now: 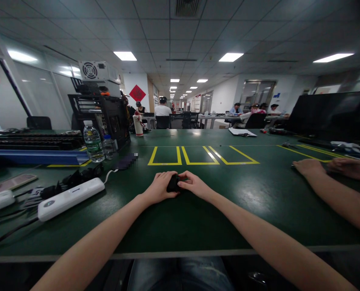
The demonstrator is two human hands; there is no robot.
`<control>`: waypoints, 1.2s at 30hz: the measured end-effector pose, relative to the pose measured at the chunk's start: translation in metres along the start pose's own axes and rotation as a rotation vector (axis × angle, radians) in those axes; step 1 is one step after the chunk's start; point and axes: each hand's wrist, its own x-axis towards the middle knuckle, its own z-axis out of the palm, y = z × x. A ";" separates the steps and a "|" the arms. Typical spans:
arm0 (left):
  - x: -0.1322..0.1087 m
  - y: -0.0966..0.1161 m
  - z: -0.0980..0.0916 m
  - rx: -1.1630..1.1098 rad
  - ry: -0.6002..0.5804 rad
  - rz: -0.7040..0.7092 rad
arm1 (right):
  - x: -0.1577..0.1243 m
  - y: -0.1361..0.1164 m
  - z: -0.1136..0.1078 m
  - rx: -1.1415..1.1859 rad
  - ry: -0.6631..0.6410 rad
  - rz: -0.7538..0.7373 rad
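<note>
A small black rounded object (173,184) sits at the middle of the green table (180,226); its exact kind is hard to make out. My left hand (159,188) curls around its left side, with the thumb at the near edge and the fingers over the far edge. From the right, my right hand (195,186) pinches the same object with thumb and forefinger. Both hands rest low, at or just above the tabletop, and partly hide the object. Beyond them, yellow tape outlines (200,163) mark the table surface.
At left lie a white power strip (72,199), cables and a phone (13,182). Behind these stand a water bottle (93,143) and an open computer case (113,117). Another person's forearms (334,194) rest at right, near a dark monitor (334,115). A clipboard (242,132) lies farther back.
</note>
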 end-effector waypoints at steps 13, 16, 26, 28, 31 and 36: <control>0.001 -0.001 -0.002 -0.016 -0.001 -0.005 | -0.003 -0.007 0.004 0.027 0.013 0.016; 0.002 0.000 -0.004 -0.026 -0.006 -0.015 | -0.002 -0.009 0.004 0.039 0.024 0.076; 0.009 -0.001 -0.011 -0.064 -0.053 -0.061 | -0.002 -0.017 0.000 0.082 -0.036 0.071; 0.011 -0.001 -0.012 -0.072 -0.060 -0.069 | 0.000 -0.016 0.000 0.118 -0.031 0.091; 0.014 -0.003 -0.015 -0.088 -0.073 -0.077 | 0.003 -0.017 0.000 0.165 -0.015 0.119; 0.020 -0.007 -0.018 -0.122 -0.130 -0.102 | 0.009 -0.025 -0.003 0.160 0.008 0.186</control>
